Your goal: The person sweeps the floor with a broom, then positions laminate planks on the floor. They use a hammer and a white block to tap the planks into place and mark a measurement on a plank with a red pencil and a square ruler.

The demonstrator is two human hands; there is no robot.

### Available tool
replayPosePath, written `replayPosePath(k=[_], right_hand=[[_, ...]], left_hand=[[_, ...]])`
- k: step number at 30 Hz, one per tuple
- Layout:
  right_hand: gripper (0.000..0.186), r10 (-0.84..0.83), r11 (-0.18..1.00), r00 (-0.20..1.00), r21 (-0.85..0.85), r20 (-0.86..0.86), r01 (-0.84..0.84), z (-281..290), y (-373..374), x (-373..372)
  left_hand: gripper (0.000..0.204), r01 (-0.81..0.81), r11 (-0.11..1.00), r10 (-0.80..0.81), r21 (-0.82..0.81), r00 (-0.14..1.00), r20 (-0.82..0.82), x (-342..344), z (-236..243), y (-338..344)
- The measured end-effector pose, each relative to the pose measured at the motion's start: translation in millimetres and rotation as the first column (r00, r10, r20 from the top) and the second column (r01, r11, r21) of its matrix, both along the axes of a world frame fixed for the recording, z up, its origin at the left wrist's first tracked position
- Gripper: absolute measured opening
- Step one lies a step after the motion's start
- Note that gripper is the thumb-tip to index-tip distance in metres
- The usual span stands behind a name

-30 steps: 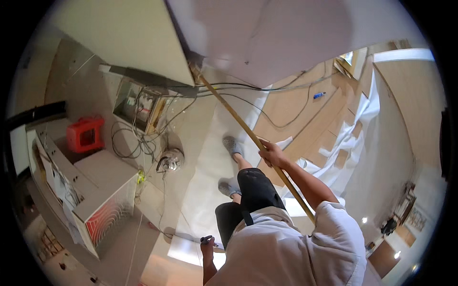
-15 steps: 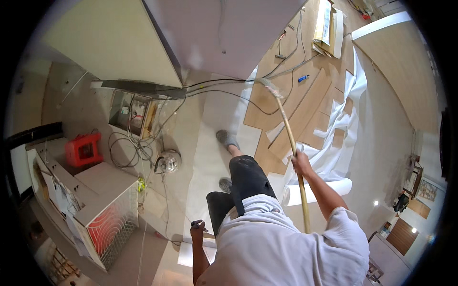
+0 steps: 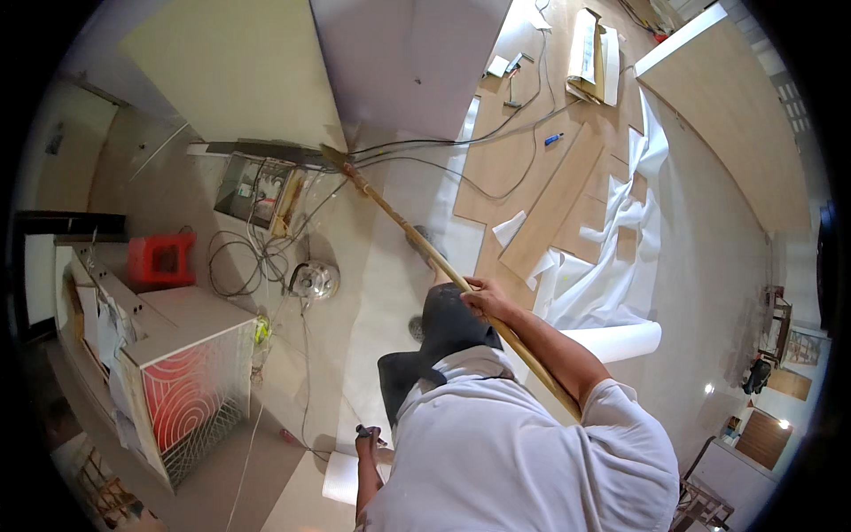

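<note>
Pale floor point(image 3: 390, 266) below: right hand point(image 3: 486, 300) (arm outstretched) grips long wooden pole point(image 3: 399, 222); left hand point(image 3: 366, 441) pinches small dark object point(image 3: 369, 432).

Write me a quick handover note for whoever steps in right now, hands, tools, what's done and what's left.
Right hand grips the long wooden pole mid-shaft; its dark flat head is at the white wall panel's base, among the black cables.
Left hand holds a small dark object low by the hip.
Done: some tan floor planks laid.
Left: white underlay sheet is uncovered, rumpled.

White short-sleeved shirt, dark trousers.
</note>
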State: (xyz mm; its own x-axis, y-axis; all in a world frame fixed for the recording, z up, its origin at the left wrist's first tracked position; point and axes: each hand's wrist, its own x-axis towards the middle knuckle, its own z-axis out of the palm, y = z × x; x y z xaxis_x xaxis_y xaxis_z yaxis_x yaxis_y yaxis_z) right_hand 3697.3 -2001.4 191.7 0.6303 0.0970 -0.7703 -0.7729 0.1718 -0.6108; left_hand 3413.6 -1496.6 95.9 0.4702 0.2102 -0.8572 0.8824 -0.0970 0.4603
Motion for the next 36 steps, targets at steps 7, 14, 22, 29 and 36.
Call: replayPosePath(k=[7, 14, 22, 29, 36], right_hand=[[0.014, 0.16, 0.852, 0.986, -0.497, -0.056, -0.167, 15, -45, -46], [0.012, 0.217, 0.794, 0.969, -0.555, -0.119, -0.246, -102, 6, -2], [0.011, -0.087, 0.707, 0.943, 0.646, -0.322, 0.286, -131, 109, 33], [0.018, -0.06, 0.625, 0.923, 0.707, -0.38, 0.331, -73, -11, -10], [0.019, 0.13, 0.964, 0.99, -0.226, -0.05, -0.138, 47, -170, -65]], left_hand=[[0.022, -0.103, 0.993, 0.101, 0.056, 0.994, 0.032, -40, 6, 12], [0.022, -0.143, 0.982, 0.144, 0.127, 0.99, 0.001, -57, 54, -9], [0.022, 0.029, 0.995, -0.012, 0.093, 0.985, -0.175, -88, 50, 3], [0.019, 0.024, 0.989, -0.033, 0.147, 0.998, 0.059, 0, 58, -67], [0.023, 0.13, 0.982, -0.131, 0.135, 0.991, -0.001, 38, 53, -190]])
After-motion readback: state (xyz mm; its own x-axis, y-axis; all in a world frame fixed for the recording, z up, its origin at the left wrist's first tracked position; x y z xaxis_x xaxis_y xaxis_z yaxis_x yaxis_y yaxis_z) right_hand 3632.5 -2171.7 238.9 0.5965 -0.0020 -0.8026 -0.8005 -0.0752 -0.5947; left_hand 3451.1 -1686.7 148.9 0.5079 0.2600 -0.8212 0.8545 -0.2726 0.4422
